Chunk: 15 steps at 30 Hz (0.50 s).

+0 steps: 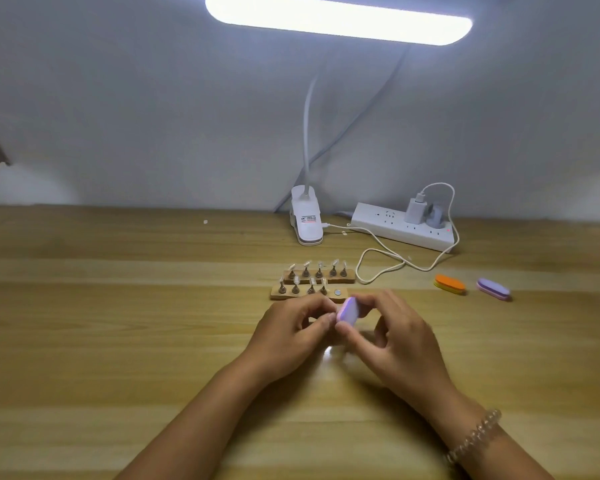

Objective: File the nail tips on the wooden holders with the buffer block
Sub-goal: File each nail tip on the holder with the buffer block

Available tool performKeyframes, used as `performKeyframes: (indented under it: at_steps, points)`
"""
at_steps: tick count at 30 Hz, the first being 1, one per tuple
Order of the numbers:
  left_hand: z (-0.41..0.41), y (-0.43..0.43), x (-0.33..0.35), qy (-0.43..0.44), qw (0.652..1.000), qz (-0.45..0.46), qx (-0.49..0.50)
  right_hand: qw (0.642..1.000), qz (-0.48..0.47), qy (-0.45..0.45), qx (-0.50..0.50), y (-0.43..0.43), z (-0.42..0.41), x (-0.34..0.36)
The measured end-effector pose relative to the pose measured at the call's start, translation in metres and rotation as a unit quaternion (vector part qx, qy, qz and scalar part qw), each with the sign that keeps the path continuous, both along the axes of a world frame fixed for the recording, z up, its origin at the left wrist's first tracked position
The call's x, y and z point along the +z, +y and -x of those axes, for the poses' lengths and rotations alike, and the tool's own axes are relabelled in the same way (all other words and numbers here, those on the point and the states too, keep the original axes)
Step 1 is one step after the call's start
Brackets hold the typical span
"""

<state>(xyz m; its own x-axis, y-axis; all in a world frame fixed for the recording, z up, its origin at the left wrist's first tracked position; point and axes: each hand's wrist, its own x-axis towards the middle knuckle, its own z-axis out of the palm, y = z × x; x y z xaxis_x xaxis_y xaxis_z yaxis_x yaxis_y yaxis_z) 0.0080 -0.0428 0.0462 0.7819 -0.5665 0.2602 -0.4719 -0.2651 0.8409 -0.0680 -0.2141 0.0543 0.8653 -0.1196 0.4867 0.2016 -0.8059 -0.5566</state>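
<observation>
Two wooden holders lie mid-table. The far holder [347, 277] carries several clear nail tips on small metal stands. The near holder [277, 293] carries several more, and one bare round magnet [337, 292] shows at its right end. Just in front of the near holder my right hand [392, 337] grips a pink-lilac buffer block [347, 310] between thumb and fingers. My left hand [293, 336] has its fingers curled and its fingertips meet the block's left side. What those fingertips pinch is hidden, so I cannot tell whether they hold a nail tip.
An orange buffer block [450, 284] and a purple one [493, 289] lie to the right. Behind the holders stand a white clip lamp base [307, 220] and a power strip [400, 226], with a looped white cable [378, 265]. A bright lamp bar [338, 19] hangs overhead.
</observation>
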Motion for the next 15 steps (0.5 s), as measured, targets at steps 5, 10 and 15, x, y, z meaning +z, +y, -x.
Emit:
performKeyframes:
  at_steps: [5,10,15]
  points:
    - [-0.0005,-0.0006,-0.0001,-0.011,1.000,-0.015,-0.001,1.000,-0.022,-0.006,-0.010,0.0010,-0.0004,0.0007]
    - [-0.0011,-0.0007,-0.0015,-0.021,1.000,-0.016,-0.007,1.000,-0.005,-0.005,0.001,0.0018,0.0012,0.0013]
    - [-0.0001,-0.0010,0.0000,-0.004,1.000,0.001,-0.004,1.000,0.020,-0.011,0.013,0.0027,0.0017,0.0006]
